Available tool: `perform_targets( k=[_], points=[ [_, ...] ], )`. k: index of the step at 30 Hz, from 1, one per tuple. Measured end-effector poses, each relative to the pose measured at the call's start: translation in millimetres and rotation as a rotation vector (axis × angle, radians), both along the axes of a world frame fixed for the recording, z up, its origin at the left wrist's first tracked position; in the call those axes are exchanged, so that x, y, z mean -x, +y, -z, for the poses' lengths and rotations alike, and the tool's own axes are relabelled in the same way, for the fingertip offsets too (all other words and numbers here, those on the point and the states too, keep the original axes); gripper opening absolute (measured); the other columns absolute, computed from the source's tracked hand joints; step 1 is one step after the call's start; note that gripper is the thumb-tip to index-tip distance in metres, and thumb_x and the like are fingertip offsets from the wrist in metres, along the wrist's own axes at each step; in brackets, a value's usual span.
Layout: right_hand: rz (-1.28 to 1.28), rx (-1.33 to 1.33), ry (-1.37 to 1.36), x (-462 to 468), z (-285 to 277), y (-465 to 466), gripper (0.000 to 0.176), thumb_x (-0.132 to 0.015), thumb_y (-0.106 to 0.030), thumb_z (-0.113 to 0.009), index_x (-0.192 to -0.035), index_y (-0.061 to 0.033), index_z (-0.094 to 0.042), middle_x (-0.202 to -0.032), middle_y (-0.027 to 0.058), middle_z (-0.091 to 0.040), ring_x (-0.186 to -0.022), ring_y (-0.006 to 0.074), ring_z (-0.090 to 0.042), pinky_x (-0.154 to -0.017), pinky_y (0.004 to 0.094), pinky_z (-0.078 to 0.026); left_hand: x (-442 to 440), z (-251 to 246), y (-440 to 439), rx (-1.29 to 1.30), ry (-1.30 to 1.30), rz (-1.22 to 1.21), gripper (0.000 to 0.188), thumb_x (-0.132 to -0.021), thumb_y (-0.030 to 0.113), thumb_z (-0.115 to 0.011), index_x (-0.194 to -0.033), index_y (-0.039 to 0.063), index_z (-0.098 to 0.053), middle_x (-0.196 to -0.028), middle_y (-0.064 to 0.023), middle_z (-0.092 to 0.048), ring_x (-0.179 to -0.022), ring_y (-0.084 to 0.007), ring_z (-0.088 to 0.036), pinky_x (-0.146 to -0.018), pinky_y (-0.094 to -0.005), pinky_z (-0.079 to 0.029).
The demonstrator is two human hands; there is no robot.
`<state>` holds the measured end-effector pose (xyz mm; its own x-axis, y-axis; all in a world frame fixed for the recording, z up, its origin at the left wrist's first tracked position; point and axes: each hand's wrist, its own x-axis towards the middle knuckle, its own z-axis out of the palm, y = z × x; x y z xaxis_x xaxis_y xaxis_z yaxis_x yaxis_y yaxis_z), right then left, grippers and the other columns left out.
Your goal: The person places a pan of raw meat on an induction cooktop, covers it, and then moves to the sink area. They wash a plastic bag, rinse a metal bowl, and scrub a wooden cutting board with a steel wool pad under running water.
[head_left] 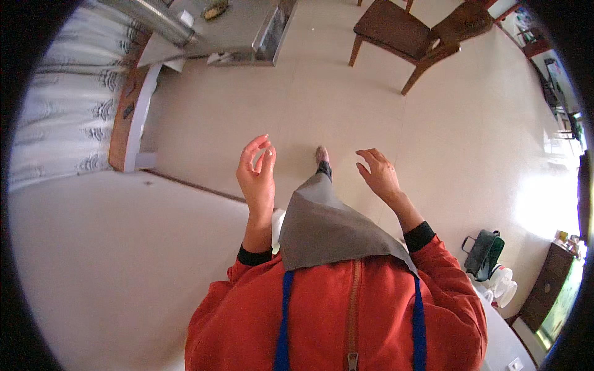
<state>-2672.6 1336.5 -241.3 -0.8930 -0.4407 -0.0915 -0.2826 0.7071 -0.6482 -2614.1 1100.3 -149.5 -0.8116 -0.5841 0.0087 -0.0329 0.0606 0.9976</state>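
Note:
Both hands hang in the air above the pale floor [352,116], one on each side of a grey apron [334,227] with blue straps. My left hand [259,171] has its fingers curled, thumb and fingertips near each other, with nothing between them. On the right, my right hand [379,171] is loosely bent, its thumb apart from the fingers, and it is empty. A red zipped jacket [320,310] with black cuffs covers my arms. One foot [321,154] shows beyond the apron's far edge.
A brown wooden chair [394,28] stands ahead to the right. A metal-edged table or cabinet [232,37] is at the upper left, near patterned curtains [79,102]. A white wall [130,259] lies left. A dark green bag [484,255] and white containers [503,283] are at lower right.

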Motion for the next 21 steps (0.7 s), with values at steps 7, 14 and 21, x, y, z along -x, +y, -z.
perform_targets(
  k=[7, 14, 21],
  points=[
    [0.152, 0.051, -0.003, 140.8, -5.4, -34.8, 0.026, -0.078, -0.015, -0.056, -0.103, -0.0093, -0.055, -0.095, 0.0099, -0.056, -0.076, 0.0239, -0.059, -0.067, 0.0352, -0.048, 156.8, -8.1, -56.7, 0.078, -0.034, 0.102, 0.022, -0.081, 0.01, -0.058, -0.102, 0.005, -0.056, -0.099, -0.0031, -0.056, -0.095, -0.0128, -0.051, -0.089, -0.0374, -0.037],
    [0.396, 0.172, -0.097, 280.3, 58.4, -23.9, 0.02, -0.076, -0.011, -0.058, -0.095, -0.0064, -0.058, -0.078, 0.0098, -0.058, -0.065, 0.0227, -0.06, -0.06, 0.033, -0.048, 349.1, 74.4, -56.8, 0.088, -0.224, 0.283, 0.023, -0.079, 0.015, -0.061, -0.101, 0.006, -0.058, -0.091, -0.0019, -0.058, -0.087, -0.0119, -0.054, -0.08, -0.0318, -0.042],
    [0.525, 0.328, -0.231, 492.5, 147.4, -59.5, 0.021, -0.08, -0.01, -0.055, -0.1, -0.0052, -0.057, -0.073, 0.0093, -0.057, -0.066, 0.0178, -0.056, -0.062, 0.0291, -0.046, 570.9, 260.5, -52.6, 0.107, -0.508, 0.18, 0.025, -0.075, 0.021, -0.064, -0.094, 0.005, -0.06, -0.08, -0.0051, -0.062, -0.073, -0.0118, -0.057, -0.067, -0.0247, -0.045]
  ],
)
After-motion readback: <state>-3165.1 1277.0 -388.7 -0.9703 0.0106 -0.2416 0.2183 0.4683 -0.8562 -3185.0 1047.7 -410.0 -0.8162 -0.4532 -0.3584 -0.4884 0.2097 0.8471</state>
